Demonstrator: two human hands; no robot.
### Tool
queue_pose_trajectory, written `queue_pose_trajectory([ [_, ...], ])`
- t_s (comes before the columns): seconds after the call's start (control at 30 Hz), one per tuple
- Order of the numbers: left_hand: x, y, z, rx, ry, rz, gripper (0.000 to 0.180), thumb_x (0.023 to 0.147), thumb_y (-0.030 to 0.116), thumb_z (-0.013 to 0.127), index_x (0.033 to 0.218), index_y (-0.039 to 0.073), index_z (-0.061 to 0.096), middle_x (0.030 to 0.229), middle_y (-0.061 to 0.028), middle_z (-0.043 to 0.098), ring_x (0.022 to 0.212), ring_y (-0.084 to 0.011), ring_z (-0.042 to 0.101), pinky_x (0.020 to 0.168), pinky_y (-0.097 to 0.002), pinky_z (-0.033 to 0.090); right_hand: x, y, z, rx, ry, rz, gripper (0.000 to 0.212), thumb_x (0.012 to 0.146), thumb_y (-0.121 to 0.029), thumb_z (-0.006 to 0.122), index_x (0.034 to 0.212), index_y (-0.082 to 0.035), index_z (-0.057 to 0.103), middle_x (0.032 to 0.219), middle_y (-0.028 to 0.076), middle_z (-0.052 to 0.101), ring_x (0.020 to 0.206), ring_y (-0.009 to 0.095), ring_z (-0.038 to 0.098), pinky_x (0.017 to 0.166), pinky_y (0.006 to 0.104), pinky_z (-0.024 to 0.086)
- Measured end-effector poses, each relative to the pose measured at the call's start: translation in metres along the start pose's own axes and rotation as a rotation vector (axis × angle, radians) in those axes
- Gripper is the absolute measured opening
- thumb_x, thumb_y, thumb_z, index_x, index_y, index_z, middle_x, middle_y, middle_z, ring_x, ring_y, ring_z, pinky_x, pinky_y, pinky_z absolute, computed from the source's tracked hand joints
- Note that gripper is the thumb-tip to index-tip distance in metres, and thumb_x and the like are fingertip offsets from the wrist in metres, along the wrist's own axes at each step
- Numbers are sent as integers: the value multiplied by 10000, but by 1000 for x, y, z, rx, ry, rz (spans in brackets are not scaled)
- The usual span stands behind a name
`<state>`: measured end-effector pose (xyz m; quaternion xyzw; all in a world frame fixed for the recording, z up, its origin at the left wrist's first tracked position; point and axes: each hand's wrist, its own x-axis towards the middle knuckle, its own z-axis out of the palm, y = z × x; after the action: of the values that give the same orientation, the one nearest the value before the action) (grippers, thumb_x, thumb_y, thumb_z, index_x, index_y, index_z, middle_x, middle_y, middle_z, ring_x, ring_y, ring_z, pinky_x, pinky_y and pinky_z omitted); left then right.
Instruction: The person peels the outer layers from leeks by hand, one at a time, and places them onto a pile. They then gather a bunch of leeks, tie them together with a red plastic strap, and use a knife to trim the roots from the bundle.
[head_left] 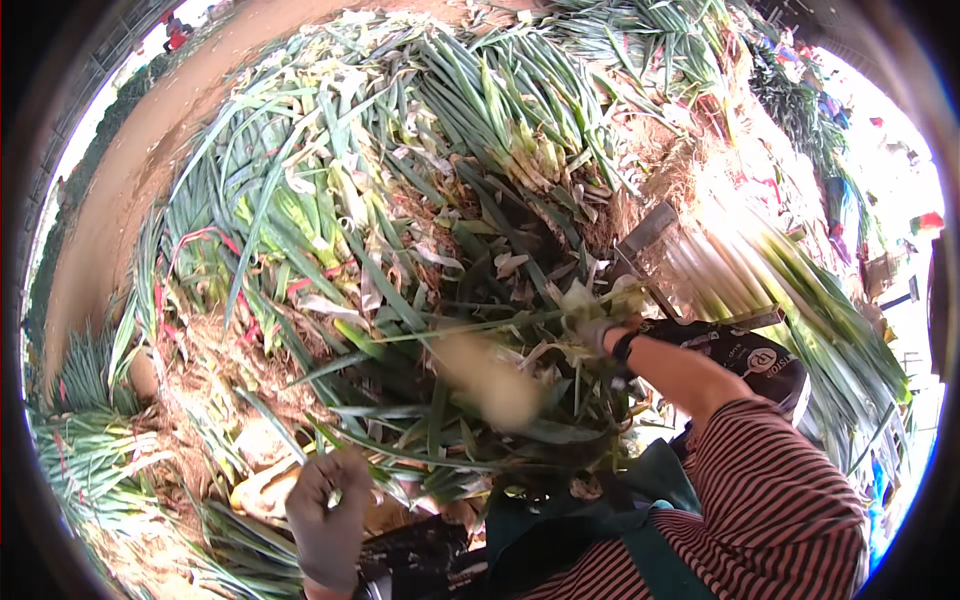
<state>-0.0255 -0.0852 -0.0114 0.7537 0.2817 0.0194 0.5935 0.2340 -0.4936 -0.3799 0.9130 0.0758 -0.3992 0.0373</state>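
Observation:
My right hand, gloved and with a dark band at the wrist, is closed on pale green leek leaves above the heap. Lower left, my left hand in a grey glove has its fingers curled in; whatever they hold, if anything, is hidden. Between the hands a pale yellowish shape is smeared by motion, and I cannot make out what it is. Cleaned leeks with white stems lie side by side to the right, next to a metal frame.
Bundles of untrimmed leeks with long green leaves spread across the far side. More leeks, some with red ties, are heaped at the left beside bare brown ground. Loose leaves and peelings cover the spot before me.

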Motion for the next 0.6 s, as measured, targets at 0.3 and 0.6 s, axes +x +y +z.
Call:
queue_pose_trajectory([
  [0.3,17,8,6,25,-217,6,183,883,-50,635,1055,12,646,916,15,656,821,-41,582,735,-201,476,-78,-185,49,143,-338,-512,565,881,-546,519,1149,-74,674,1132,157,678,1024,319,659,850,416,516],
  [0.6,44,12,23,3,-231,-108,191,887,15,653,1078,2,646,950,-15,667,868,-85,605,801,-240,493,-56,-282,-110,-416,-423,-884,548,833,-509,574,1106,-50,692,1018,166,703,921,339,665,815,436,509],
])
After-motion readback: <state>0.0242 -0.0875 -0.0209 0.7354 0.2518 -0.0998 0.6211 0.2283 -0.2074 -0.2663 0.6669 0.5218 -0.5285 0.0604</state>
